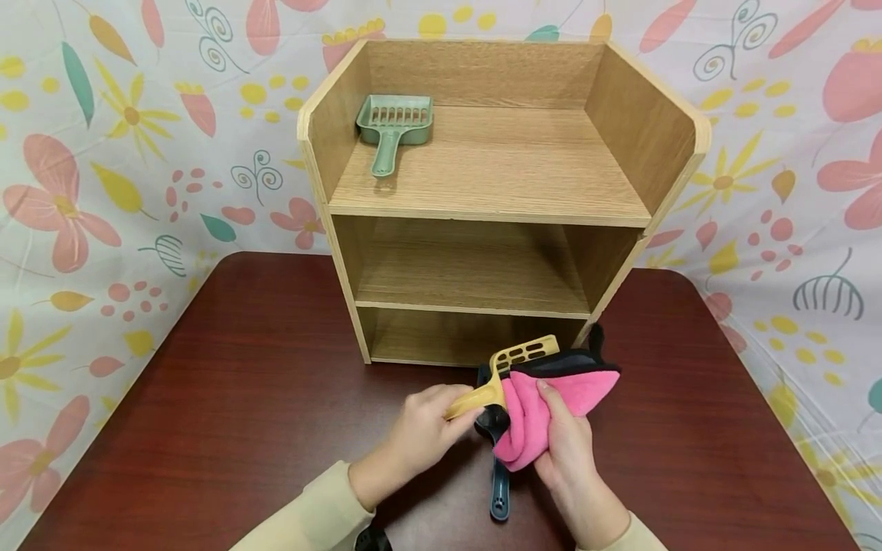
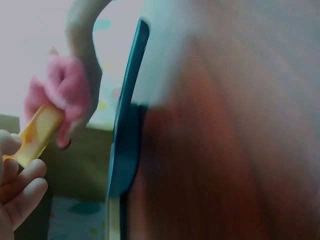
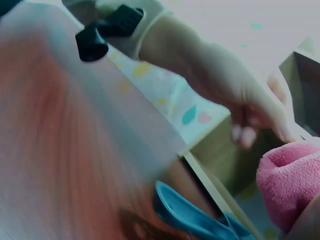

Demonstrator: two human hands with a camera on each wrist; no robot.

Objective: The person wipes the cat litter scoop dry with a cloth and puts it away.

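- Left hand (image 1: 422,430) pinches the yellow scoop (image 1: 491,392) by its handle, before the shelf (image 1: 510,172).
- Right hand (image 1: 570,453) grips the pink cloth (image 1: 527,409), just right.
- Blue scoop (image 1: 500,493) lies beneath on the bench (image 1: 276,428) (partly hidden).
- Green scoop (image 1: 387,145) sits on the shelf's top, far left.

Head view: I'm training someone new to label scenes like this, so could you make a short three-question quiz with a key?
1. True or false: the green scoop lies on the top level of the wooden shelf unit.
2. Which thing does the left hand grip?
3. Fill in the blank: the pink fabric is held by the ____.

Key: 1. True. 2. The yellow scoop. 3. Right hand.
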